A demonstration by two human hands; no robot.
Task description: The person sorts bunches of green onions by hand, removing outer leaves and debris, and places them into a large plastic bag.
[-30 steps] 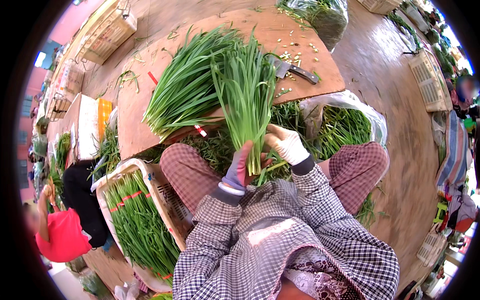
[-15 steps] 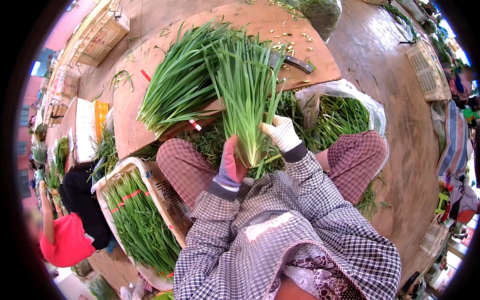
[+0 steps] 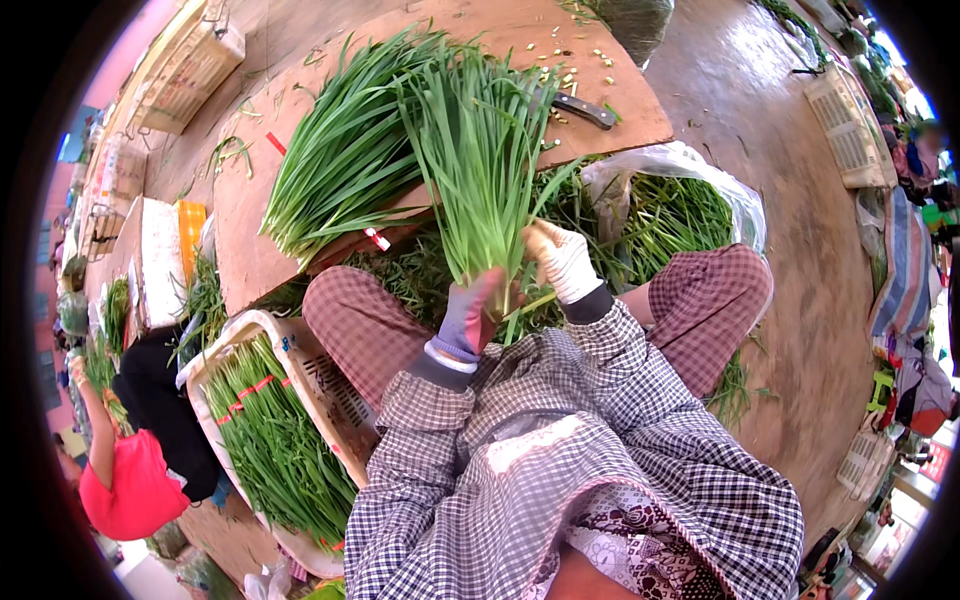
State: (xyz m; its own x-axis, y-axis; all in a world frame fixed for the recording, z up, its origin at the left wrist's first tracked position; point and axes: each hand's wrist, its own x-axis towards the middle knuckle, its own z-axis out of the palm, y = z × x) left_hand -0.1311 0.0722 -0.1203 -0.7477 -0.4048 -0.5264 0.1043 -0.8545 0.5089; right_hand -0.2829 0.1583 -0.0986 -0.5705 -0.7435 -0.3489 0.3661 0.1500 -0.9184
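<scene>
A loose bunch of garlic chives stands upright in front of me, pale stem ends down and green leaves fanned away from me. My left hand, in a purple and grey glove, is wrapped round its lower stems. My right hand, in a cream glove, is closed at the bunch's right side, fingertips pinched beside the outer leaves; what they grip is too small to make out. A larger pile of chives lies on the brown board, with a black-handled knife to the right of the bunch.
A plastic bag of loose greens stands by my right knee. On my left, a white crate holds chives tied with red bands. Leaf scraps lie under the board's near edge. A person in red is at far left.
My left hand has turned slightly and closed more fully round the stems. The right hand has drawn its fingers together by the bunch. The whole view has shifted slightly.
</scene>
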